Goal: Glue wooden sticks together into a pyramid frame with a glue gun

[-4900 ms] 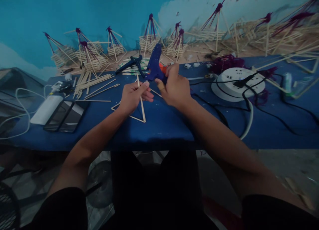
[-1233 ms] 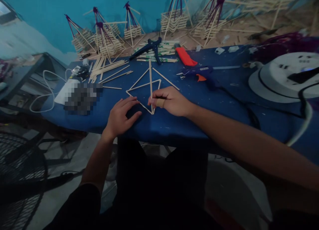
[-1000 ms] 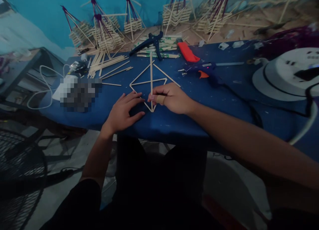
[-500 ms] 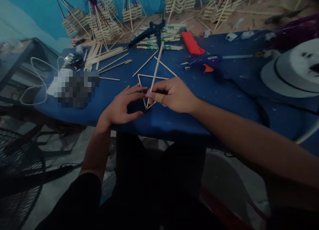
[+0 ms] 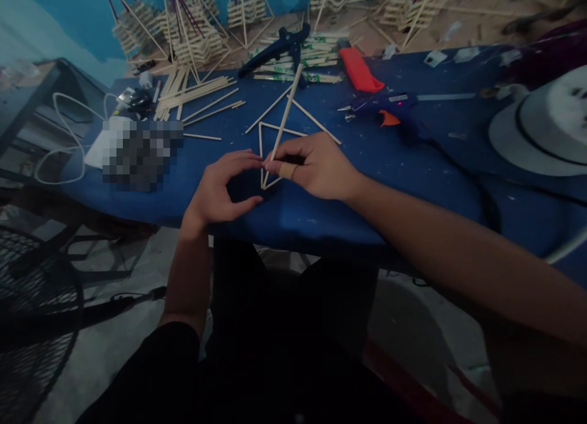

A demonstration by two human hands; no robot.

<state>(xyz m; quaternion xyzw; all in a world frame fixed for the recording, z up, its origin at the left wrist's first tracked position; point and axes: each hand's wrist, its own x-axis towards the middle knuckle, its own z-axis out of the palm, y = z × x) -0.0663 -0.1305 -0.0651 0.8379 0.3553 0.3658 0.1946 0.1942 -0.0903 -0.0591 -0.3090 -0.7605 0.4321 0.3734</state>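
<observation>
My right hand [image 5: 316, 167] pinches a thin wooden stick [image 5: 285, 115] near its lower end, and the stick slants up and away from me. Its foot meets the near corner of a triangular stick frame [image 5: 261, 145] on the blue table. The right thumb wears a tan bandage. My left hand [image 5: 220, 188] is open just left of that corner, thumb and fingers apart, fingertips close to the frame's left side. Part of the frame is hidden behind my right hand. Beyond it, two loose sticks [image 5: 316, 119] lie at angles to each other.
A glue gun [image 5: 378, 106] with an orange trigger lies to the right, near a red-handled tool [image 5: 360, 69]. Loose sticks [image 5: 192, 96] are piled at left. A dark blue tool [image 5: 279, 49] rests behind. Stick structures [image 5: 188, 51] line the wall. A white round object [image 5: 545, 124] stands far right.
The left thumb and fingers have spread a little wider beside the frame. My right hand still pinches the stick at the corner. The view has shifted slightly.
</observation>
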